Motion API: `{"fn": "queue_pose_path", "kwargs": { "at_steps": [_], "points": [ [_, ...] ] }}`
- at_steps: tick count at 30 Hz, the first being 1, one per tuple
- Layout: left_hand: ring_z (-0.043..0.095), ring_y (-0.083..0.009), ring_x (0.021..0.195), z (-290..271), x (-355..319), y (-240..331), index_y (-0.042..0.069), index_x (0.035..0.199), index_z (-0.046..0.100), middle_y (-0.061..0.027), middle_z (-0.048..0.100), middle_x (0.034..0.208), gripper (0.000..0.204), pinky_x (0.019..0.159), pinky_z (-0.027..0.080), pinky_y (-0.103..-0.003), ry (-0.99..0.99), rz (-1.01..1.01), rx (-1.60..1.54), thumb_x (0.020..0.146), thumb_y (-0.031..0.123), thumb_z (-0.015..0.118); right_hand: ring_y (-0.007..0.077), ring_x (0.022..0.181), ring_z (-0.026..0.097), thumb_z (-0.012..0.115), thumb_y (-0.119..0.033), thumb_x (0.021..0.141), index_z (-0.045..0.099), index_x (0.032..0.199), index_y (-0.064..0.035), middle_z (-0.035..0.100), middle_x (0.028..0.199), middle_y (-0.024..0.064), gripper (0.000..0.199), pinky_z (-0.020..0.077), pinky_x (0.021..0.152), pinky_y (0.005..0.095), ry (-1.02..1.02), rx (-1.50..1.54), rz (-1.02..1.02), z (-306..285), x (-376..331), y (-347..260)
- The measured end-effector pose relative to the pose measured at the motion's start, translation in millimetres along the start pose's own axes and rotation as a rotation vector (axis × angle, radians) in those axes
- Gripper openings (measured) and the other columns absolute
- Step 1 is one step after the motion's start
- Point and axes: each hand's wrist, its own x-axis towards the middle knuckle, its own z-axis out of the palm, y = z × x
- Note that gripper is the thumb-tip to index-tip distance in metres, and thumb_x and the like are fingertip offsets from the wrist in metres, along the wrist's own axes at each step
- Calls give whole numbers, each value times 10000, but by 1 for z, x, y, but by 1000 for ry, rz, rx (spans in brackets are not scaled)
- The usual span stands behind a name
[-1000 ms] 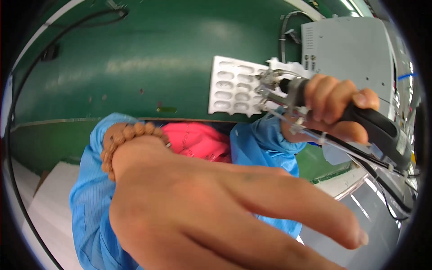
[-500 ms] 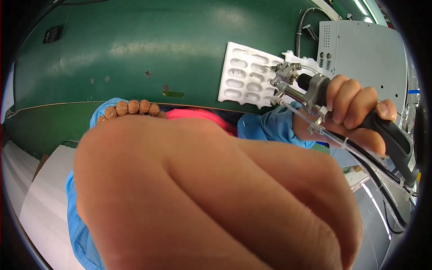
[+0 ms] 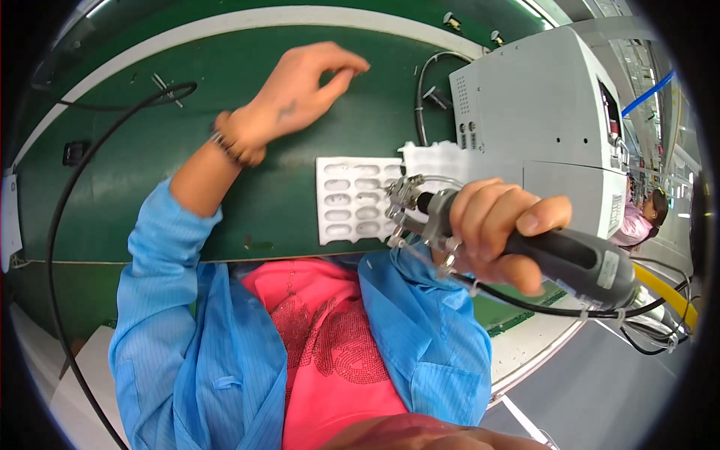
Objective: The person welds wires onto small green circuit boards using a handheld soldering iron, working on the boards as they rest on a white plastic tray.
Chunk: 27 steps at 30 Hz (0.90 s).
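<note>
My left hand (image 3: 300, 90), with a bead bracelet (image 3: 244, 146) at the wrist, hovers above the far middle of the bench. Its fingers are bent and the thumb tip meets the index finger; whatever might be between them is too small to tell. In my right fist is a black-handled hand tool (image 3: 581, 259), with a metal nozzle head (image 3: 405, 199), thin clear tubes and cables. That head reaches over the right edge of a white tray (image 3: 352, 201) with rows of oval pockets. I cannot make out what the pockets hold.
A second white tray (image 3: 431, 155) lies behind the first, beside a large grey machine (image 3: 502, 112). Black cables run down the left side (image 3: 71, 202) and behind the trays. A small black object (image 3: 75, 153) lies at the far left. Someone in pink (image 3: 636, 223) is at the far right.
My left hand, which was huge and close to the camera, has moved away to over the bench. The view has shifted, showing both sleeves and more bench. My right hand still grips the tool.
</note>
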Motion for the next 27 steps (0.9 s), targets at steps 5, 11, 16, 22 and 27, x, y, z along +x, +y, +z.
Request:
{"fn": "queue_pose_path", "kwargs": {
  "at_steps": [5,11,16,22,27],
  "points": [
    [636,-331,874,57,112,-57,48,898,721,-140,683,876,203,769,499,-402,136,68,159,838,213,620,150,474,513,754,-305,807,458,981,-26,530,615,40,442,446,445,299,3,27,-1,-2,8,-3],
    [605,-324,997,119,207,-103,55,1047,679,-135,663,1056,248,885,482,-410,135,171,318,836,179,636,110,443,509,722,-366,843,428,964,-56,529,613,7,444,418,389,246,6,-38,-53,-14,9,3],
    [582,-335,1054,143,248,-126,55,1126,628,-132,609,1175,307,932,476,-408,-160,145,422,824,112,638,176,459,539,764,-307,800,499,927,7,547,607,54,430,455,430,305,81,-4,-73,-14,6,0],
    [631,-344,954,142,232,-121,39,1145,589,-161,673,1020,294,860,510,-402,-107,-20,394,867,128,627,179,460,539,766,-316,796,495,924,3,546,609,57,437,466,437,316,127,-12,-55,-13,1,1],
    [669,-226,869,87,119,-72,27,1125,609,-121,692,961,271,794,517,-323,84,-47,-137,885,146,653,112,454,517,722,-386,835,427,996,-63,533,623,3,466,431,408,246,-26,-71,-30,-25,7,10]
  ]
}}
